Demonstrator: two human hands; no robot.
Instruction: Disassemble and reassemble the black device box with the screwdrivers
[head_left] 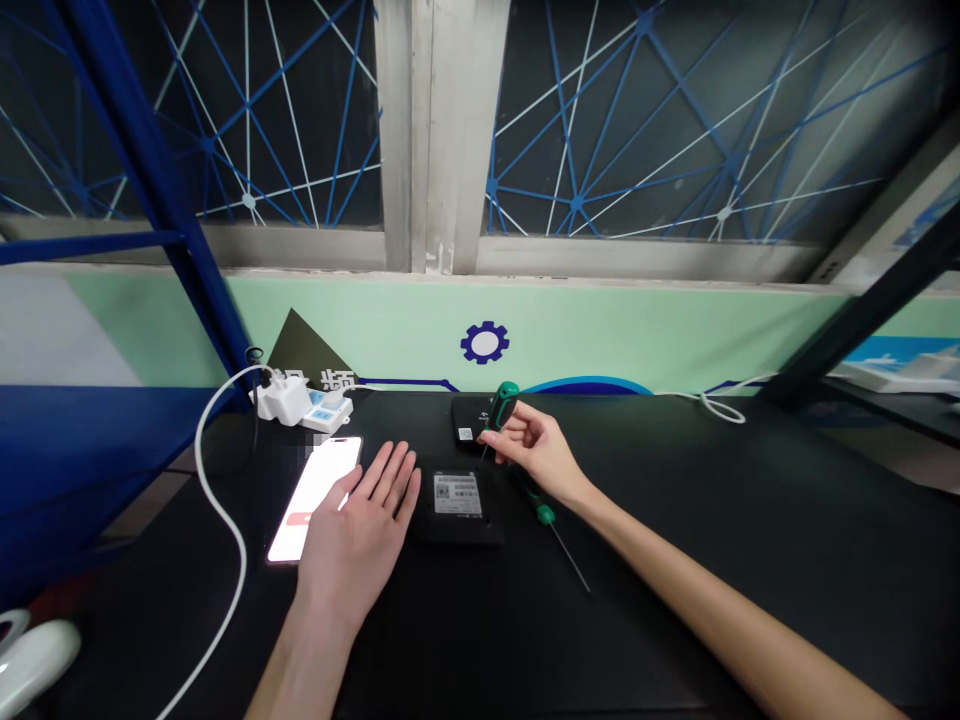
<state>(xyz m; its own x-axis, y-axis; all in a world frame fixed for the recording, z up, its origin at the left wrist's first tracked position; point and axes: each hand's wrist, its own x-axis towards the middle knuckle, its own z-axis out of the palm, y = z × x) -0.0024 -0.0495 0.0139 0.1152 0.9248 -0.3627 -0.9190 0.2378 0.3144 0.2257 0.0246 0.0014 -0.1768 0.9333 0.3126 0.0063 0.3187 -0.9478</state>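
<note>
My right hand (536, 450) grips a green-and-black screwdriver (505, 402), its thin shaft pointing down toward the far edge of a flat black device with a white label (457, 493). Whether the tip touches the device I cannot tell. My left hand (364, 530) is palm up with fingers stretched out, just left of that device, holding nothing. Partly behind its thumb lies a phone with a bright white screen (324, 480). A second green-handled screwdriver (545, 514) rests on the table below my right hand. Behind the labelled device is another black box (466, 415), partly covered by my right hand.
A white power strip (328, 410) with a plugged-in adapter (283, 400) stands at the back left. Its white cable (238, 530) curves down the left side. Another white cable (720, 408) lies along the wall on the right. A white rounded object (37, 660) sits at lower left.
</note>
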